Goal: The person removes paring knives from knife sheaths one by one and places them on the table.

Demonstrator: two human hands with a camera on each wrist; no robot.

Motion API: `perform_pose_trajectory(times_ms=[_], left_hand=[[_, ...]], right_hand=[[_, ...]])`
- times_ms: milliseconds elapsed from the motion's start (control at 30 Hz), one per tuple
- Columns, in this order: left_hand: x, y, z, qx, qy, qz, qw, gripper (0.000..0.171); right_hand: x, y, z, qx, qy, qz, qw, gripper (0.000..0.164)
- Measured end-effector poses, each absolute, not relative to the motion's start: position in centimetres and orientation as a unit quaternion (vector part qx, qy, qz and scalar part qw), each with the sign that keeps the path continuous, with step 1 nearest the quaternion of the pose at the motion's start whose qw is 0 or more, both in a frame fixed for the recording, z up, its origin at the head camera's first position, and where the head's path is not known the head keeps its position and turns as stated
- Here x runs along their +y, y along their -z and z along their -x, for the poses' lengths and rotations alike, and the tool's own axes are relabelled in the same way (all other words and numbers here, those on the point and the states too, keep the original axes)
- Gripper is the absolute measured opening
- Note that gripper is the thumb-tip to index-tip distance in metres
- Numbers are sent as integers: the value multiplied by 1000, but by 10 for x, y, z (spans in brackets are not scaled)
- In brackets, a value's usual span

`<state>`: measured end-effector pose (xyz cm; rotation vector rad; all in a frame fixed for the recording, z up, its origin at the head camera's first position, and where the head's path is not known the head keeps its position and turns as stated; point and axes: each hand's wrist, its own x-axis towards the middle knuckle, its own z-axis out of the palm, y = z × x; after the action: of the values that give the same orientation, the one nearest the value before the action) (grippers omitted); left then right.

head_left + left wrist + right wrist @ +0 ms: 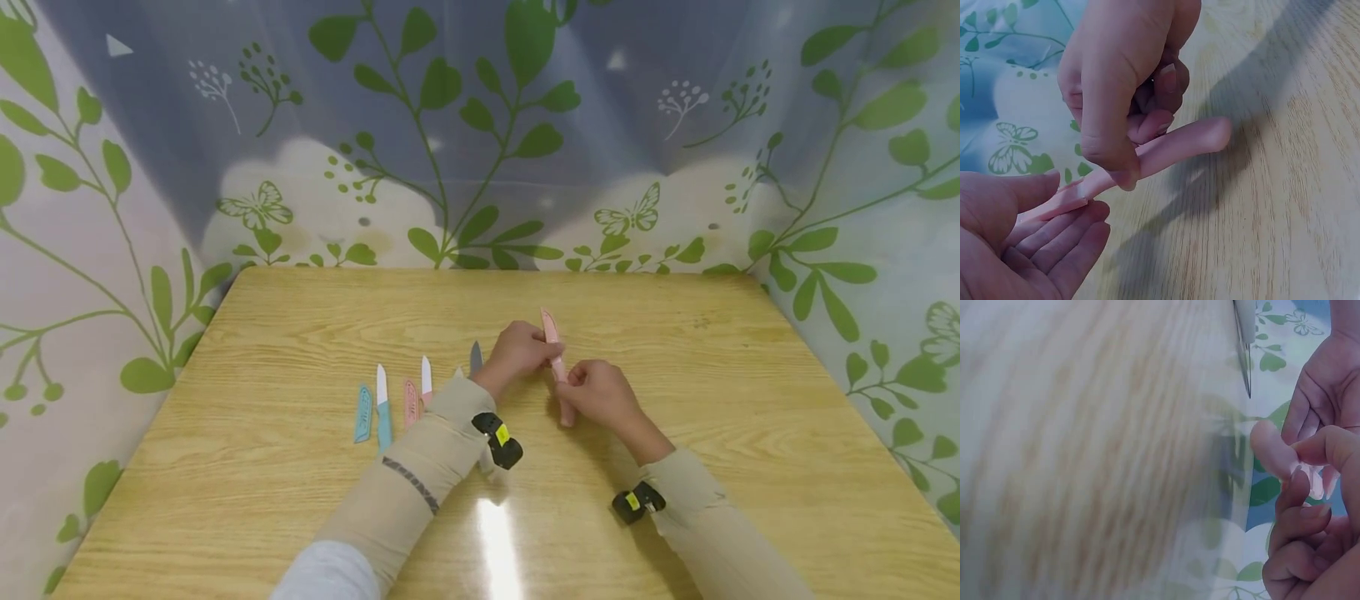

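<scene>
A pink knife (566,412) is held over the table with its blade end inside a pink sheath (549,323). My left hand (519,350) grips the sheath between thumb and fingers. Just behind it, my right hand (603,393) pinches the handle between thumb and curled fingers. The left wrist view shows the sheath (1063,203) across the left fingers and the rounded handle end (1200,137) sticking out past the right hand (1125,75). From the right wrist, the handle butt (1270,450) points toward the camera. The blade is hidden in the sheath.
Left of my hands lie a blue-handled knife (384,425), a blue sheath (363,414), a pink sheath (411,403) and a white-bladed knife with a pink handle (427,377). A grey blade (476,357) shows beyond my left forearm, which hides part of this row. Patterned cloth (480,208) borders the table.
</scene>
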<state>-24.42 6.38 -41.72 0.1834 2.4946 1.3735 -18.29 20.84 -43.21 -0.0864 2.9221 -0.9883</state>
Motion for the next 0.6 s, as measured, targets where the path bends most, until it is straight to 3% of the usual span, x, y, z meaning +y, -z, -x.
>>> perform_pose_trajectory(times_ms=[233,600], left_hand=[[60,414,245,806,-561,-41,184,17],[50,412,245,768,-609,-24,198,16]], right_hand=[[204,429,182,945,324,47,20,18],[200,424,180,934,348,77,9,16]])
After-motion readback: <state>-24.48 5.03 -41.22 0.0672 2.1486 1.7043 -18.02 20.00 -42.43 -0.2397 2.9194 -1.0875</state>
